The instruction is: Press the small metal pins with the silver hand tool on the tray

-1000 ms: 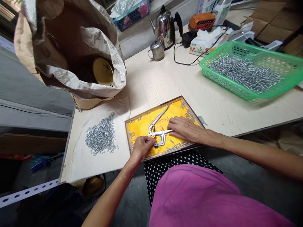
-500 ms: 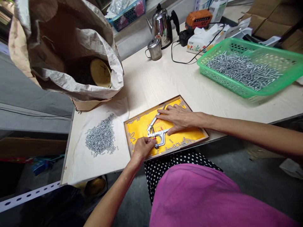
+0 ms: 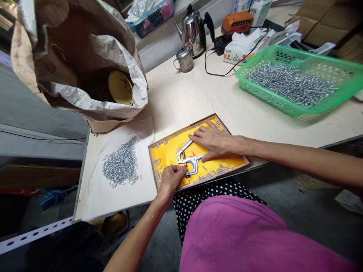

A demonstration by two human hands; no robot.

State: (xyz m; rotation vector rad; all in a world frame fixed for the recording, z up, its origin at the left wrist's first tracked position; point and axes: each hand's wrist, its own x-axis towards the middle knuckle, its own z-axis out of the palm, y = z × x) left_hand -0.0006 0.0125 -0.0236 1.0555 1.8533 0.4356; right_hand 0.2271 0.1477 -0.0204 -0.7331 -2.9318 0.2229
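Observation:
A pair of hand-press pliers [image 3: 194, 161], silver-grey with a small spring and a red part by the jaw, lies over the yellow bottom of a shallow wooden-rimmed tray [image 3: 170, 136]. My right hand [image 3: 214, 141] is laid around its two handles, thumb on the lower one and fingers over the upper. At the jaw, my left hand [image 3: 172, 176] has thumb and forefinger pinched together; whatever they hold is too small to make out. Small silver metal cylinders [image 3: 214, 173], like pins or springs, lie along the tray's edges.
Left of the tray, a heap of small metal cylinders [image 3: 121, 162] rests on a white cloth [image 3: 93, 189]. Behind it stands a large open sack [image 3: 113, 49] with a yellow bowl [image 3: 120, 87]. A green basket [image 3: 266, 101] of metal pieces, a metal cup [image 3: 185, 60] and a kettle [image 3: 193, 30] stand farther back.
The fingers of my right hand have shifted slightly on the upper handle, now covering more of its end. My left hand stays pinched at the jaw.

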